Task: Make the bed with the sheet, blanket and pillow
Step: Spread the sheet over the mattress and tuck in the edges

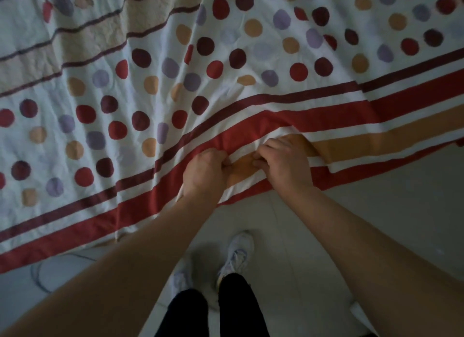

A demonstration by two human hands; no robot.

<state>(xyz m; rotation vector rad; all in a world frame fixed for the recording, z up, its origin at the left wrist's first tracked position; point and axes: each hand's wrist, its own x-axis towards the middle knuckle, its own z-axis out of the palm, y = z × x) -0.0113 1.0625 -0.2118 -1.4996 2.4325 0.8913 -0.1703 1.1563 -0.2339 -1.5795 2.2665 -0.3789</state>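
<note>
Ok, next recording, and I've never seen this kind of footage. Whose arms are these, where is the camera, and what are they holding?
No machine here: a person wears one wide-angle camera on the head, looking down, so the bare arms are their own. The left hand and right hand, close together, both pinch the red and orange striped border of a polka-dot sheet spread out before them; the cloth bunches between them. Below, on the pale floor, are the person's white shoes and dark trousers.

My sheet (226,47) is white, dotted red, maroon, lilac and tan; its edge carries maroon, red and orange stripes. Below the sheet, the floor (376,211) is pale grey, my shoes (238,253) white, my trousers (238,309) black.
</note>
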